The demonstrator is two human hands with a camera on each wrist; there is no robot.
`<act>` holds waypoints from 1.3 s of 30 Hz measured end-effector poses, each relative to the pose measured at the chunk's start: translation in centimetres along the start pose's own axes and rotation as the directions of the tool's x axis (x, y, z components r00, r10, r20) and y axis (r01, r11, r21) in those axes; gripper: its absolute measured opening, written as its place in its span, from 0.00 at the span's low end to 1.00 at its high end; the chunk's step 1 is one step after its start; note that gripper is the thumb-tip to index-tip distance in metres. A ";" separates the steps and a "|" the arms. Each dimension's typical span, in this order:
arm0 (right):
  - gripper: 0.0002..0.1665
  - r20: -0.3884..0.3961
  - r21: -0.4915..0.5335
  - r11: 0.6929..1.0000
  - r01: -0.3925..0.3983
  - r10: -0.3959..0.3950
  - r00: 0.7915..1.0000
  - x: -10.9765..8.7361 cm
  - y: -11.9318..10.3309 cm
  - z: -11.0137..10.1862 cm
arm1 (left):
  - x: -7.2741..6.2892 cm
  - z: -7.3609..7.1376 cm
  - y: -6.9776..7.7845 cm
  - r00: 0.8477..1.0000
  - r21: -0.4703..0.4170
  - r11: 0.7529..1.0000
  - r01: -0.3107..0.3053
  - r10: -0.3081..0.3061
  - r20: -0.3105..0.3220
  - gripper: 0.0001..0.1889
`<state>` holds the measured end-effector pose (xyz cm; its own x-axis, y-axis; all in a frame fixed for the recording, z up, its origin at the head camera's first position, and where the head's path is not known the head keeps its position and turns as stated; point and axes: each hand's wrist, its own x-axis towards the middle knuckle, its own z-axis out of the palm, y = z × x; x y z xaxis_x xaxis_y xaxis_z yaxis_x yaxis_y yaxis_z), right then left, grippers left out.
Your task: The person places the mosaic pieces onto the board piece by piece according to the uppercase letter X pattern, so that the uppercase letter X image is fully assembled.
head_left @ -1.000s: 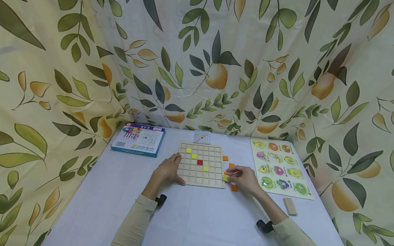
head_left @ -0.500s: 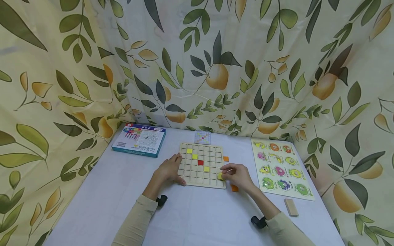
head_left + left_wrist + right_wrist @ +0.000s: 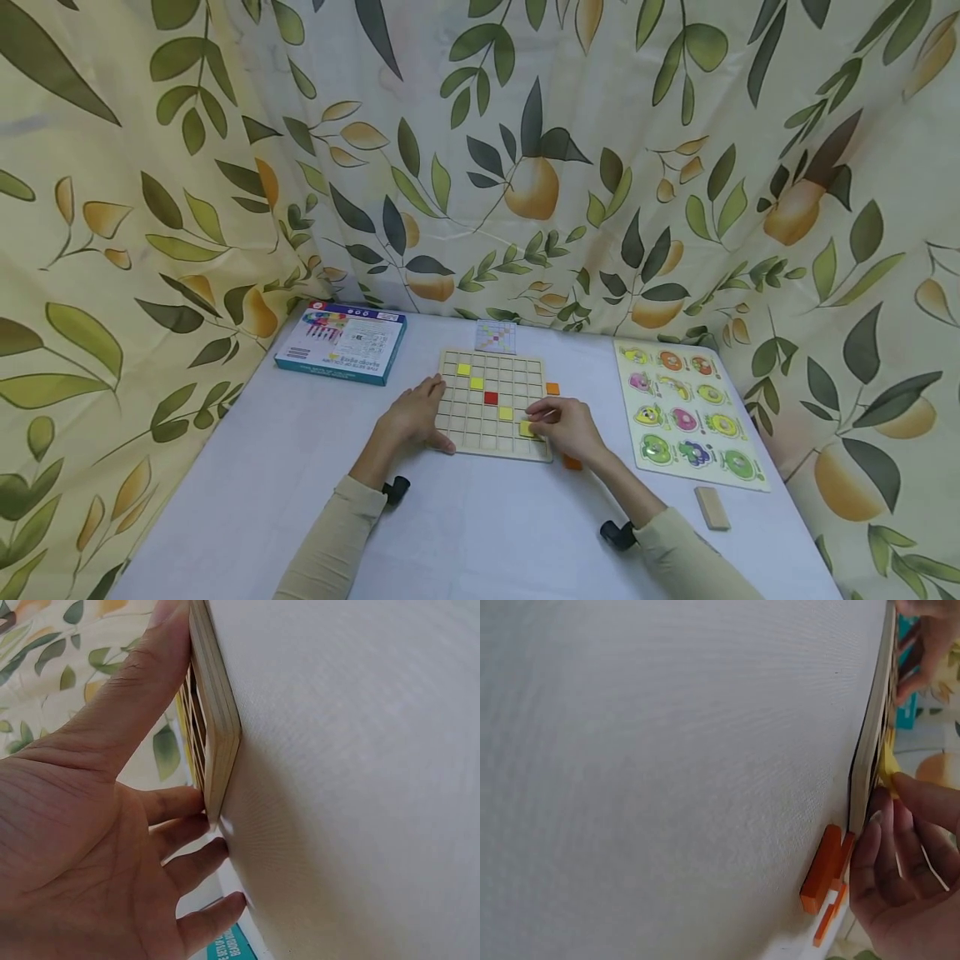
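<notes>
A wooden grid board (image 3: 467, 426) lies on the table, with a red tile (image 3: 491, 398) and several yellow tiles (image 3: 477, 383) running diagonally across its squares. My left hand (image 3: 408, 414) rests along the board's left side, thumb at the near edge; in the left wrist view its fingers (image 3: 196, 871) are spread and fairly straight against the corner. Over the board's lower right part, my right hand (image 3: 572, 432) pinches a yellow square tile (image 3: 527, 428) between thumb and fingers. The right wrist view shows this yellow tile (image 3: 889, 766) tilted at the board's surface, partly hidden by the thumb.
Orange tiles (image 3: 552, 388) lie right of the board, some hidden behind the right hand. A small pattern card (image 3: 496, 337) lies beyond it. A teal box (image 3: 341, 342) stands back left; a fruit picture board (image 3: 701, 417) and a wooden block (image 3: 712, 508) lie right.
My right hand has carried the yellow tile leftward from beside the board to over its lower right squares. The left hand has stayed at the board's left side.
</notes>
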<state>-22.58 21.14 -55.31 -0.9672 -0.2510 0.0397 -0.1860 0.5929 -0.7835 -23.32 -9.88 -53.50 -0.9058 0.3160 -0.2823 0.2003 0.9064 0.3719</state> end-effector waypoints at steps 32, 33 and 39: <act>0.10 -0.050 -0.092 0.995 0.043 -0.048 0.998 -1.8 -0.1 -0.4 | 0.2 0.2 0.0 1.000 -0.003 1.000 0.006 -0.006 0.009 0.69; 0.10 -0.055 -0.100 0.994 0.044 -0.050 0.997 -2.0 -0.1 -0.6 | 0.2 0.2 0.1 1.000 -0.002 1.000 0.006 -0.006 0.008 0.69; 0.11 -0.048 -0.135 0.990 0.031 -0.038 0.998 -3.3 0.5 -1.7 | 0.1 0.1 0.1 1.000 -0.008 1.000 0.012 -0.012 0.005 0.70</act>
<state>-19.75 23.59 -54.79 -0.9666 -0.2366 0.0988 -0.2378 0.6829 -0.6908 -23.34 -9.77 -53.57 -0.9063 0.3063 -0.2913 0.1863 0.9080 0.3752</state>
